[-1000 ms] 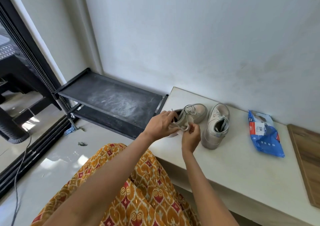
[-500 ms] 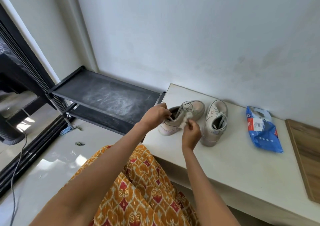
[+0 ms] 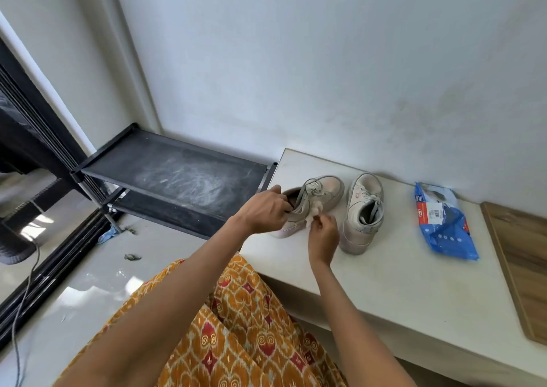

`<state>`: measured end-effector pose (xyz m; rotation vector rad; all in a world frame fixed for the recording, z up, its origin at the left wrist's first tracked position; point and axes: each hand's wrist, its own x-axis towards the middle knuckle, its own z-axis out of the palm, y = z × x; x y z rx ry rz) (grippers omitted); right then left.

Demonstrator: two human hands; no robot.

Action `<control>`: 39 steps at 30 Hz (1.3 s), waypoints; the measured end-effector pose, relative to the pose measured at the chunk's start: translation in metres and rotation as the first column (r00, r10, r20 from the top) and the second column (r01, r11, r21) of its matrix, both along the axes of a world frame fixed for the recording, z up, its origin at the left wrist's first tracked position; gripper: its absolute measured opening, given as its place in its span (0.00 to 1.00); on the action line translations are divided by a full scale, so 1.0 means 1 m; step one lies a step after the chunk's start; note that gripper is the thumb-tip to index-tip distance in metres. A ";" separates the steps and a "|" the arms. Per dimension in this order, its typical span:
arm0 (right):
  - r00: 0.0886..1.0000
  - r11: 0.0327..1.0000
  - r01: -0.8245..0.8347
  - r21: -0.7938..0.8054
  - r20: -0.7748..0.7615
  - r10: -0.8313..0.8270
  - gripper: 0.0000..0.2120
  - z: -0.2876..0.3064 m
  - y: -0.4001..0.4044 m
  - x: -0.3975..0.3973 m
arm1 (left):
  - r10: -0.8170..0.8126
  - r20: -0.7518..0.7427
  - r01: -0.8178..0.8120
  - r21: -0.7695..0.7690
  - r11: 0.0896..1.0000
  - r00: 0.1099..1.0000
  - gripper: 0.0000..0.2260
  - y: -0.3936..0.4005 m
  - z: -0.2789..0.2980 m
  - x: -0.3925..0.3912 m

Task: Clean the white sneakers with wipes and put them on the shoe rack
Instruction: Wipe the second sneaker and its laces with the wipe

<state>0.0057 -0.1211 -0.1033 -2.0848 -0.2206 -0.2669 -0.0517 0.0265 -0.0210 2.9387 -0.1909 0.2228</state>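
left hand (image 3: 266, 209) is clamped on the heel collar of the near sneaker (image 3: 313, 200), fingers hooked inside the opening, tipping it onto its edge. right hand (image 3: 322, 232) is pinched narrow around a crumpled wipe (image 3: 314, 210), pressed to the shoe's side just under the laces. looks like mid-scrub on the first shoe.

second sneaker (image 3: 364, 209) stands upright just right of the right hand, untouched, heel toward the person. wipe pack (image 3: 444, 223) lies further right, well apart from both hands, flap looks open. all of it on the white bench (image 3: 384, 283). shoe rack (image 3: 177, 179) is left of the left hand, below bench level, top shelf streaked with pale dust.

risks, my read:
- shoe sits near the bench's left end. scrub force toward the left plus a one-handed collar grip could slide or tip it off onto the rack or floor.
- wipe is a small wad. likely loaded with grime soon, then it smears instead of lifting. fresh one needs a reach across the second sneaker, elbow could knock it over.
- loose laces right by the wipe, easy to snag and drag.
- dusty shelf: clean shoes placed there pick the dirt back up unless it's wiped first.
- open pack could dry out.
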 end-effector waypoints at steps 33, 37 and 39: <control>0.993 0.997 -0.076 -0.004 -0.096 0.075 0.10 0.024 0.004 -0.012 | 0.534 0.029 -0.493 -0.344 0.799 0.845 0.07 0.005 -0.010 -0.024; 0.971 0.963 -0.239 0.126 0.044 0.235 0.13 0.025 0.023 -0.052 | 0.430 0.006 -0.425 -0.141 0.894 0.903 0.10 0.006 -0.003 -0.018; 0.980 0.962 -0.194 0.192 0.087 0.180 0.12 0.033 0.033 -0.049 | 0.333 -0.002 -0.332 -0.070 0.941 0.943 0.11 0.008 0.000 -0.019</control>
